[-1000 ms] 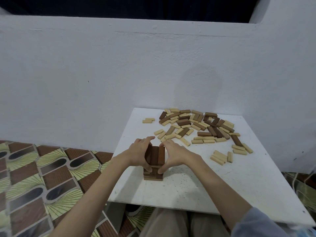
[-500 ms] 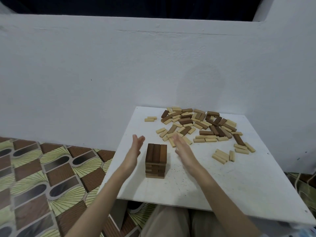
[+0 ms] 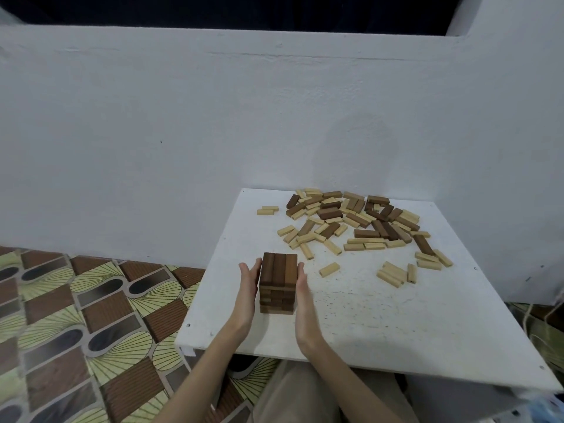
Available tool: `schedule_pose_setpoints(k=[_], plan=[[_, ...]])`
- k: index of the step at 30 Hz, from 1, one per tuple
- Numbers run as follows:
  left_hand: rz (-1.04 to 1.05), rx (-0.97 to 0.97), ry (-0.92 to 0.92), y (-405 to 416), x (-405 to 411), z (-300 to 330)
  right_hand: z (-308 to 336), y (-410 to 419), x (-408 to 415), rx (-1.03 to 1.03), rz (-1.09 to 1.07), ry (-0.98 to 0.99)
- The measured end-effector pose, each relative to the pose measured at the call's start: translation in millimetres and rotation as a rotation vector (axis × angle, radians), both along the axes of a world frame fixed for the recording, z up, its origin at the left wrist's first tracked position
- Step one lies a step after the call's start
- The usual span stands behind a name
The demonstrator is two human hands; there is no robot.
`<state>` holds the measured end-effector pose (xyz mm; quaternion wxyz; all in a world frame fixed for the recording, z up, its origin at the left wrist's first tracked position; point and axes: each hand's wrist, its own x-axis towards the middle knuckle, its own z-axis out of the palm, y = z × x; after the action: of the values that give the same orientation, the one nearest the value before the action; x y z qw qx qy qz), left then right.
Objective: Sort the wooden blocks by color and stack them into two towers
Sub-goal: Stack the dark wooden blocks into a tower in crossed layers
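A short tower of dark brown blocks (image 3: 278, 282) stands near the front left of the white board (image 3: 381, 325). My left hand (image 3: 247, 288) lies flat against its left side, fingers straight. My right hand (image 3: 303, 297) lies flat against its right side, fingers straight too. A mixed pile of dark and light blocks (image 3: 354, 221) lies loose at the back of the board. One light block (image 3: 329, 269) lies alone just right of the tower.
Several light blocks (image 3: 396, 273) lie scattered at the right, two more (image 3: 267, 210) at the back left. A white wall (image 3: 274, 117) rises behind the board. Patterned floor (image 3: 76, 331) is to the left. My legs are under the board's front edge.
My hands let go of the tower's top, opened out wide to both sides, then came back in flat against its left and right sides. The camera view shifted a little.
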<state>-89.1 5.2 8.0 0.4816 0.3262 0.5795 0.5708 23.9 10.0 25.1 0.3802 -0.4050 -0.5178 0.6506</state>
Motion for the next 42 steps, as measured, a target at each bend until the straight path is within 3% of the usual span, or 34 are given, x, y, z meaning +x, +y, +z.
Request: schedule_pose_setpoints(k=[12,42], plan=[[-0.072,0.063,0.047,-8,13,10,-3,-2,-9,0.05,-0.069,-0.016],[-0.018,-0.021,0.114,-5,-3,15,10,15,2,0.057,-0.075,0.01]])
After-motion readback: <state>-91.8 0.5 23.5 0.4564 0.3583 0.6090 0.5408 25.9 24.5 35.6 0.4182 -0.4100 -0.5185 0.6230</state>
